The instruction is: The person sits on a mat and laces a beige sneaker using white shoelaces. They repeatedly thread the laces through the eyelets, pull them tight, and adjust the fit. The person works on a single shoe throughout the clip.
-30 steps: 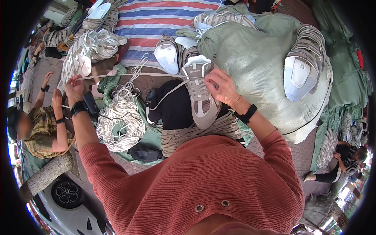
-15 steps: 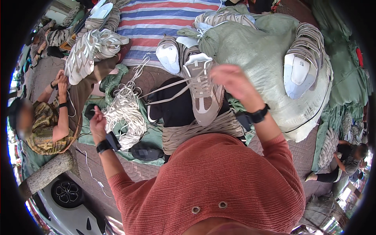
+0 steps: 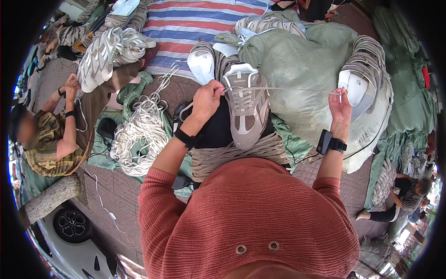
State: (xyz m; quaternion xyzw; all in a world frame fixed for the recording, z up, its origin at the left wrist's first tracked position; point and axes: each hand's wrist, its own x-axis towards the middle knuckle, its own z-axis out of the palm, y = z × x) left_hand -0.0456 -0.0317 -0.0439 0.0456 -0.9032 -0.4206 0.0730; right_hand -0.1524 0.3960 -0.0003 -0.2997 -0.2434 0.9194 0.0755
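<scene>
A taupe and white sneaker upper (image 3: 244, 122) lies on my lap, toe toward me, its lower eyelets laced. A thin pale shoelace (image 3: 297, 89) stretches level across its upper part. My left hand (image 3: 207, 99) is closed in a pinch on the lace, just left of the tongue. Well off to the right, my right hand (image 3: 340, 109) pinches the other part of that lace, pulling it out straight beside a stack of shoe uppers (image 3: 355, 88). A bundle of taupe laces (image 3: 237, 156) lies across my lap, under the toe.
A heap of white laces (image 3: 139, 135) lies on green cloth to the left. Ahead are a striped sheet (image 3: 186, 28) and a stuffed green sack (image 3: 302, 60). A co-worker (image 3: 51, 135) sits at left with stacked uppers (image 3: 100, 60). A car (image 3: 74, 246) stands at lower left.
My left hand has come in from far left to the shoe's edge. My right hand has moved outward to the right, and the lace now runs taut between both hands.
</scene>
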